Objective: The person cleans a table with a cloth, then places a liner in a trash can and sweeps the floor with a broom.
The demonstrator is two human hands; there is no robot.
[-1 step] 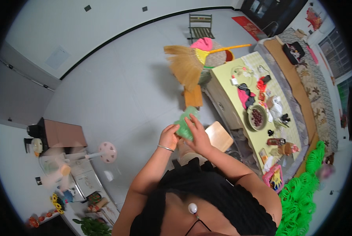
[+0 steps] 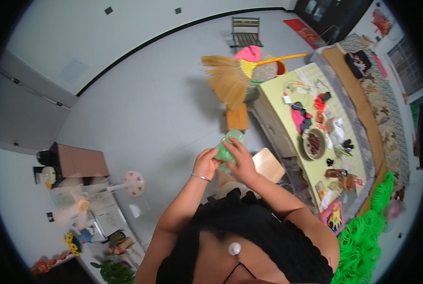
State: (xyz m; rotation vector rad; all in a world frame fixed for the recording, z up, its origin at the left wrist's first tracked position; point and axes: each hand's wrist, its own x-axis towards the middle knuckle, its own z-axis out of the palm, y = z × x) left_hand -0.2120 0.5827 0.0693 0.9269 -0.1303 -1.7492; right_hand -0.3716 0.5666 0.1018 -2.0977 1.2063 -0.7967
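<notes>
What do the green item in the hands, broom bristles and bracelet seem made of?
Green item: perhaps soft plastic, given its slightly see-through sheen. Bristles: likely matte plant fibre, by their straw-coloured, fanned strands. Bracelet: probably polished metal, being silvery.

The green bundle [image 2: 225,152] sits differently between the fingers: the part in the gap between the left hand [image 2: 205,164] and the right hand [image 2: 242,163] looks narrower, and its far end, beyond the right fingertips, now looks rounder and less blurred. The left fingertips lie slightly nearer the right ones. Past the fingers, the orange stool [image 2: 237,118] appears slightly farther right.
</notes>
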